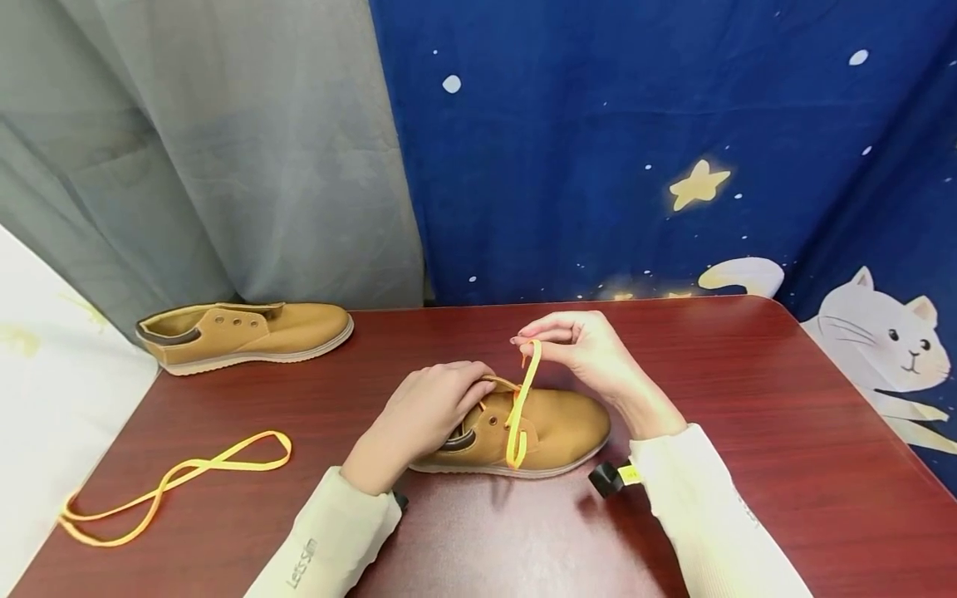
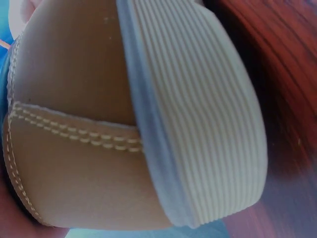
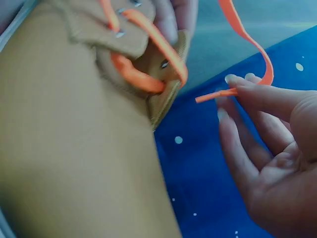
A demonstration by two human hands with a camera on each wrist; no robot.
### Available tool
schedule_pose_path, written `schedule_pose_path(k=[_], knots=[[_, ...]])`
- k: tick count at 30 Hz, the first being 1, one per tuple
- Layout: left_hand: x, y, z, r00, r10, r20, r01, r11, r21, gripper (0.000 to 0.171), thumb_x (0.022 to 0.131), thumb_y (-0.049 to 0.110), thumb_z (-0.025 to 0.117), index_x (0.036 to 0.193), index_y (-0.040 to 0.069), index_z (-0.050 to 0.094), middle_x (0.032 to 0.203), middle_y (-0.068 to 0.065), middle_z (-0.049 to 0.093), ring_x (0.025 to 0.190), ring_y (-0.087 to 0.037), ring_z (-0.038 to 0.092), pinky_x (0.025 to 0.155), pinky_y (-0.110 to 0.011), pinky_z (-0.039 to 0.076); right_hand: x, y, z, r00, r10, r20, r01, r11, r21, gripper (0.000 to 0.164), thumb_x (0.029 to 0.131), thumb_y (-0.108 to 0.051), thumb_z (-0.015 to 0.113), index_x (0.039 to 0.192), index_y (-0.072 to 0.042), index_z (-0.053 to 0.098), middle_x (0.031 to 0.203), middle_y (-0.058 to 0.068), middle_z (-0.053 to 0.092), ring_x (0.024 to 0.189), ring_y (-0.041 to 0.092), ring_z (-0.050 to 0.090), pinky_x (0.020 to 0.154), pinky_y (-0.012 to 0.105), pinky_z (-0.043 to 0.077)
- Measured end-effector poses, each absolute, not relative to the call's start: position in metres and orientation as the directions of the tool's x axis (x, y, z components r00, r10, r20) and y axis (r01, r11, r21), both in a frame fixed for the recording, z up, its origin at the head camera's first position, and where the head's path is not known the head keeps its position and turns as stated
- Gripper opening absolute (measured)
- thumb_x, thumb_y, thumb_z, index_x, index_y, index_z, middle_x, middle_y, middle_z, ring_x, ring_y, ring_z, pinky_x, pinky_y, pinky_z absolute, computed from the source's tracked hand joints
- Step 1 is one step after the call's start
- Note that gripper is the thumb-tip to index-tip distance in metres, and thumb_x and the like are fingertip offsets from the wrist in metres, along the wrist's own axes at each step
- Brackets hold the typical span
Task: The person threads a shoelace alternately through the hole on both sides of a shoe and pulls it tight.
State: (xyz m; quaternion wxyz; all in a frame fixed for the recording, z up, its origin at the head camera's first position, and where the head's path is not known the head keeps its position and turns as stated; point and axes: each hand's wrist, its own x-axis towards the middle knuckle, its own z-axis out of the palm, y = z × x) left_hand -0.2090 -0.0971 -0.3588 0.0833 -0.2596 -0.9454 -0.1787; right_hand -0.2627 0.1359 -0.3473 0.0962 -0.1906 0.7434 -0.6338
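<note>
A tan shoe (image 1: 571,423) lies on the table with its toe pointing right. My left hand (image 1: 429,407) grips it around the ankle opening, fingers over the far eyelet flap (image 3: 171,74). An orange-yellow shoelace (image 1: 523,390) crosses the front eyelets. Above the shoe, my right hand (image 1: 591,353) pinches one end of this lace between thumb and fingers, and the lace tip (image 3: 208,96) sticks out past the fingertips. The lace hangs in a loop down the shoe's near side. The left wrist view shows the heel (image 2: 74,168) and ribbed sole (image 2: 208,114) up close.
Another tan shoe (image 1: 310,332), with bare eyelets, stands at the table's back left. A second orange-yellow lace (image 1: 179,473) lies looped at the left. Grey (image 1: 292,166) and blue (image 1: 568,166) curtains hang behind the red-brown table (image 1: 770,399).
</note>
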Motion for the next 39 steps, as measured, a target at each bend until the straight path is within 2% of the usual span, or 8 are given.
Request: schedule_pose_path(k=[4,7,13,18,20,23,29,39], knots=[[-0.21,-0.096,-0.359,-0.846,0.465,0.261,0.528,0.799,0.287,0.015,0.104,0.033,0.056,0.105,0.027,0.07,0.085,0.012,0.068,0.072,-0.009,0.059,0.068,-0.034,0.051,-0.265,0.133,-0.353,-0.908,-0.404,0.106,-0.163,0.109,-0.981,0.029,0.088,0.0,0.074,0.114,0.01,0.068,0.11,0.025,0.074,0.09,0.011,0.077,0.082,0.025,0.059],[-0.209,-0.096,-0.358,-0.856,0.45,0.257,0.512,0.807,0.293,0.015,0.103,0.033,0.056,0.101,0.028,0.07,0.078,0.012,0.064,0.069,-0.009,0.057,0.065,-0.033,0.048,-0.264,0.128,-0.356,-0.91,-0.402,0.104,-0.162,0.113,-0.98,0.031,0.086,-0.001,0.076,0.113,0.011,0.068,0.108,0.025,0.075,0.089,0.01,0.077,0.081,0.026,0.06],[-0.211,-0.094,-0.356,-0.886,0.406,0.222,0.46,0.828,0.322,0.021,0.103,0.035,0.056,0.086,0.027,0.064,0.063,0.011,0.047,0.061,-0.011,0.049,0.059,-0.03,0.04,-0.264,0.12,-0.36,-0.927,-0.363,0.096,-0.134,0.082,-0.988,0.03,0.086,-0.001,0.076,0.112,0.012,0.068,0.108,0.027,0.073,0.089,0.009,0.076,0.08,0.024,0.059],[-0.213,-0.092,-0.356,-0.9,0.384,0.207,0.434,0.84,0.326,0.026,0.104,0.036,0.055,0.081,0.026,0.061,0.06,0.01,0.042,0.06,-0.012,0.048,0.057,-0.031,0.038,-0.264,0.117,-0.363,-0.935,-0.354,0.038,-0.03,-0.03,-0.999,0.033,0.088,0.007,0.07,0.118,0.017,0.061,0.101,0.016,0.078,0.089,0.01,0.076,0.081,0.029,0.061],[-0.213,-0.092,-0.356,-0.902,0.381,0.205,0.429,0.844,0.322,0.025,0.104,0.036,0.055,0.081,0.026,0.061,0.06,0.01,0.043,0.061,-0.012,0.049,0.057,-0.031,0.039,-0.264,0.117,-0.365,-0.929,-0.369,-0.002,0.024,-0.055,-0.998,0.036,0.089,0.008,0.068,0.121,0.019,0.058,0.097,0.008,0.079,0.089,0.01,0.076,0.081,0.029,0.061],[-0.213,-0.093,-0.357,-0.902,0.381,0.204,0.429,0.846,0.317,0.025,0.104,0.035,0.054,0.083,0.026,0.062,0.061,0.009,0.045,0.061,-0.013,0.05,0.058,-0.032,0.04,-0.264,0.117,-0.368,-0.919,-0.391,-0.038,0.067,-0.061,-0.996,0.035,0.09,0.008,0.068,0.122,0.017,0.058,0.094,0.002,0.079,0.089,0.01,0.076,0.081,0.029,0.061],[-0.214,-0.094,-0.356,-0.9,0.385,0.202,0.433,0.841,0.324,0.025,0.104,0.036,0.054,0.083,0.026,0.063,0.061,0.009,0.043,0.062,-0.013,0.05,0.057,-0.032,0.039,-0.263,0.118,-0.367,-0.92,-0.387,-0.064,0.094,-0.059,-0.994,0.025,0.088,0.008,0.069,0.113,0.008,0.065,0.09,0.001,0.079,0.085,0.01,0.076,0.078,0.029,0.061],[-0.213,-0.095,-0.356,-0.905,0.383,0.185,0.424,0.842,0.334,0.024,0.104,0.036,0.054,0.084,0.027,0.063,0.06,0.01,0.042,0.061,-0.012,0.05,0.056,-0.031,0.037,-0.262,0.113,-0.368,-0.915,-0.398,-0.065,0.118,-0.108,-0.987,0.03,0.09,0.01,0.066,0.118,0.017,0.058,0.088,0.001,0.078,0.083,0.01,0.075,0.079,0.028,0.061]])
